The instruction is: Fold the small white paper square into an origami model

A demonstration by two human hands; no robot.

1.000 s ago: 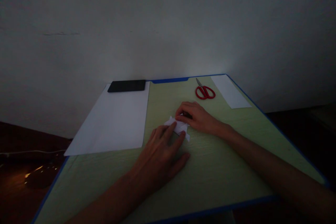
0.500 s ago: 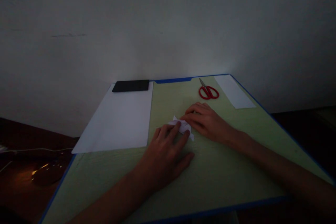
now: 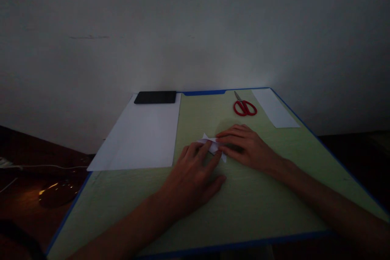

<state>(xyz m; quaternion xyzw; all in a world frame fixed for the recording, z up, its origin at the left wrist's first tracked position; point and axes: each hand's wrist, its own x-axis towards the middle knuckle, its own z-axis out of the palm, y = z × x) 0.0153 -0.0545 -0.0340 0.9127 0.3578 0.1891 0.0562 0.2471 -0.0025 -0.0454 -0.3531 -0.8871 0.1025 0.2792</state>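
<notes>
A small piece of folded white paper [image 3: 213, 146] with pointed corners lies on the light green tabletop, partly hidden under my fingers. My left hand [image 3: 199, 170] rests over its near left side, spread fingertips pressing it down and the thumb held apart on the table. From the right, my right hand [image 3: 240, 146] has thumb and fingers closed at the paper's right edge. The exact grip there is hard to make out in the dim light.
Red-handled scissors [image 3: 244, 107] lie beyond my right hand. A white paper strip [image 3: 276, 109] is at the far right. On the left, a large white sheet [image 3: 140, 138] carries a black flat device [image 3: 155, 97] at its far end. A wall [image 3: 195, 28] rises behind the table.
My right thumb and fingers have shifted at the paper's right edge, the thumb now showing closer to it. My left hand stays in place. The whole view has shifted slightly.
</notes>
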